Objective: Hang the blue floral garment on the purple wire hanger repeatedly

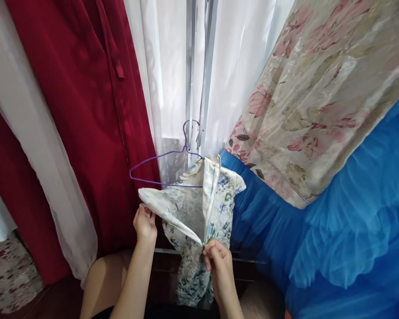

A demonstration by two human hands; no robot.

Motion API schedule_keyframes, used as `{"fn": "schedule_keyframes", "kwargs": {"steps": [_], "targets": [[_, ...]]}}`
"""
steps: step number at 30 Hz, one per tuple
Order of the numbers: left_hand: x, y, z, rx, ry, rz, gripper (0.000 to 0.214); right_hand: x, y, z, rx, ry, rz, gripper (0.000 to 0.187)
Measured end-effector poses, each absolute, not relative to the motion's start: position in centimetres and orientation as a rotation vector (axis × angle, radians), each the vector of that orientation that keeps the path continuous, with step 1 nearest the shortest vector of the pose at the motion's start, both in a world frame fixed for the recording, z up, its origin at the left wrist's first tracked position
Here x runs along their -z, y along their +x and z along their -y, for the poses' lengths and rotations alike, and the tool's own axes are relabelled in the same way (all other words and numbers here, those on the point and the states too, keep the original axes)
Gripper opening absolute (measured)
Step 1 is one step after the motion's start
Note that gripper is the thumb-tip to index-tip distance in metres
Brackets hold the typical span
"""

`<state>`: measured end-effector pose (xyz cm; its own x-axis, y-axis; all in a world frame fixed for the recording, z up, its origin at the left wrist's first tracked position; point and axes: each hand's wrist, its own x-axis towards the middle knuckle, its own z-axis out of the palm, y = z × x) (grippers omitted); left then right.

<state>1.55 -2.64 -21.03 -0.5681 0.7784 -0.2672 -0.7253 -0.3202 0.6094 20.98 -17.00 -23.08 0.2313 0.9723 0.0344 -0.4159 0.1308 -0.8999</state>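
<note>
Left hand (pixel 145 223) pinches the loose edge of a floral garment (pixel 189 208), whose opening is spread; the garment hangs at mid-view, one shoulder over the right end of a purple hanger (pixel 162 183), the hanger's left end bare; the right hand (pixel 219 257) grips the cloth narrowly at the foot of the opening; a hard sideways tug could probably slide the garment off its single supported shoulder, and strain between both hands might tear the seam where the opening ends; below lies a dark surface (pixel 162 268), mostly hidden and too dim to identify; around it, left to right, stand red drapes (pixel 73 97), white curtains (pixel 169 66) behind slim metal posts (pixel 207 66), a pink-flowered cloth (pixel 319 97) and ruffled blue tulle (pixel 346 248), its edge near the garment's right side.
</note>
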Motion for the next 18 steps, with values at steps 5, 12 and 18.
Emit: {"fn": "schedule_keyframes", "kwargs": {"steps": [5,12,18], "targets": [[24.0,3.9,7.3,-1.839,0.334,-0.84,0.019,26.2,23.9,17.6,-1.016,-0.981,0.337,0.032],[19.9,7.8,12.3,-1.571,0.805,-0.693,0.032,27.6,25.4,17.8,-0.961,-1.196,0.603,0.036],[16.6,11.0,16.3,-1.401,1.535,-0.735,0.016,21.5,23.5,20.1,-1.118,-0.997,1.145,0.036]]}}
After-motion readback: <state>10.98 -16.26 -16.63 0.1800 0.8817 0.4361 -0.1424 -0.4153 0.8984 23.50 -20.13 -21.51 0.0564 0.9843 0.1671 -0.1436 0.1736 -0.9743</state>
